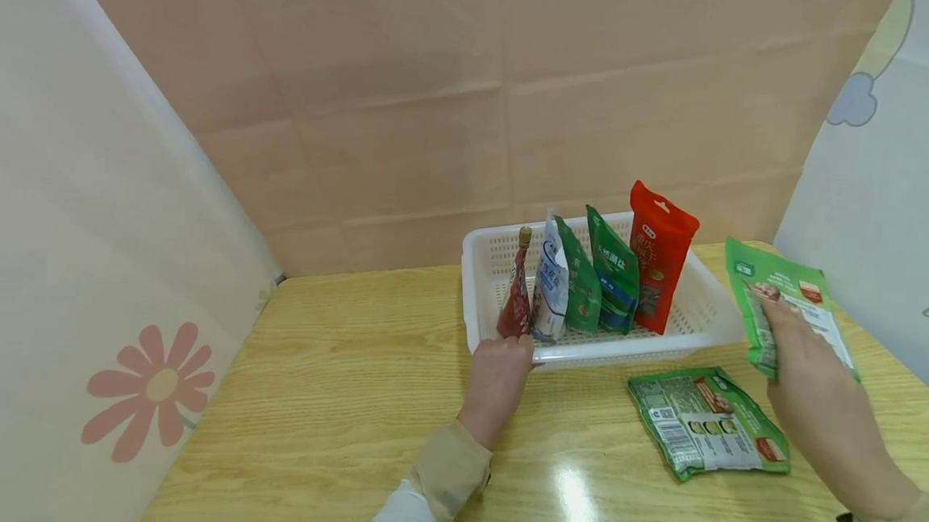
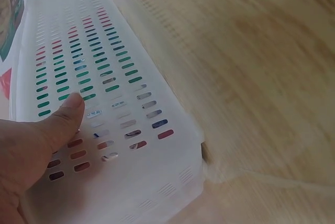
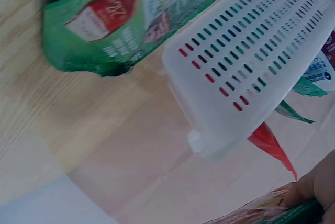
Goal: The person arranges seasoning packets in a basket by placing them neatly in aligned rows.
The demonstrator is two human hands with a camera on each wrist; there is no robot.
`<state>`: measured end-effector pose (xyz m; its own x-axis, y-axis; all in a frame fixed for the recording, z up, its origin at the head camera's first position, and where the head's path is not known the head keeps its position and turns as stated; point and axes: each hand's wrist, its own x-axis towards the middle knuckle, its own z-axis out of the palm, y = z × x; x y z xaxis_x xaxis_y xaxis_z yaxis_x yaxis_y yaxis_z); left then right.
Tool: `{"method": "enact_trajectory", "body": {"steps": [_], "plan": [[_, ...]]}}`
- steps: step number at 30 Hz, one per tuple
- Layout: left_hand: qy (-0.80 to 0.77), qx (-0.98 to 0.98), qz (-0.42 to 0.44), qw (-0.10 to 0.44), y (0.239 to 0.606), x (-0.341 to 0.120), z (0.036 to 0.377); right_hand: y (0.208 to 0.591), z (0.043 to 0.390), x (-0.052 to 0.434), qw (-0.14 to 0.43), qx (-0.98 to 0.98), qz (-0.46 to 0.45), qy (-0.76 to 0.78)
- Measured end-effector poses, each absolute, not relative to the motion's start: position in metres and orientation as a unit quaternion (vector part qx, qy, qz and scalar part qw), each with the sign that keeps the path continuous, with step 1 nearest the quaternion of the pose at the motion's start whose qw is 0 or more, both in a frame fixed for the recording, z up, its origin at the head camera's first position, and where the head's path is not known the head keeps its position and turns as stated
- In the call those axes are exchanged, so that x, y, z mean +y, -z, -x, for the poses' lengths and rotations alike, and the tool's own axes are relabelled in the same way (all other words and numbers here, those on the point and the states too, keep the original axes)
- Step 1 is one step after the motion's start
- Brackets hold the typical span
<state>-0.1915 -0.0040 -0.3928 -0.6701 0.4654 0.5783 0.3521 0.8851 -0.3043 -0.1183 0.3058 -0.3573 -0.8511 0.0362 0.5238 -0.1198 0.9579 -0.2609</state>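
A white perforated basket [image 1: 697, 314] stands on the wooden table. Upright in it are a dark red spouted pouch [image 1: 517, 300], a white and blue pouch [image 1: 549, 288], two green pouches [image 1: 583, 288] and a tall red pouch [image 1: 659, 256]. My left hand [image 1: 508, 346] grips the basket's near left corner. In the left wrist view its thumb [image 2: 65, 116] presses on the slotted wall [image 2: 120, 77]. My right hand [image 1: 772, 320] holds a green packet [image 1: 787, 288] in the air, just right of the basket. A second green packet [image 1: 707, 423] lies flat on the table, near the basket's front right.
The table [image 1: 327, 377] ends at a pink paper backdrop behind the basket, a flowered sheet on the left and a pale sheet on the right. The right wrist view shows the basket corner [image 3: 209, 145] and the lying packet [image 3: 120, 20].
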Motion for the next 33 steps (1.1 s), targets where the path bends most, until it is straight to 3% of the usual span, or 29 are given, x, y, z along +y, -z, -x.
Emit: {"method": "enact_trajectory", "body": {"steps": [8, 13, 23, 26, 33], "plan": [[-0.086, -0.911, 0.221, 0.337, 0.392, -0.006, 0.191, 0.356, 0.116, 0.287, 0.254, -0.949, -0.053, -0.179], [-0.083, -0.923, 0.22, 0.306, 0.39, -0.006, 0.19, 0.357, 0.115, 0.277, 0.252, -0.946, -0.066, -0.193], [0.016, -0.935, 0.227, 0.272, 0.389, -0.007, 0.185, 0.354, 0.107, 0.244, 0.309, -0.908, -0.075, -0.272], [0.149, -0.94, 0.224, 0.209, 0.383, -0.005, 0.178, 0.356, 0.104, 0.237, 0.283, -0.887, -0.054, -0.36], [0.687, -0.713, 0.13, -0.048, 0.362, 0.01, 0.148, 0.361, 0.101, 0.224, 0.224, -0.82, -0.042, -0.525]]}}
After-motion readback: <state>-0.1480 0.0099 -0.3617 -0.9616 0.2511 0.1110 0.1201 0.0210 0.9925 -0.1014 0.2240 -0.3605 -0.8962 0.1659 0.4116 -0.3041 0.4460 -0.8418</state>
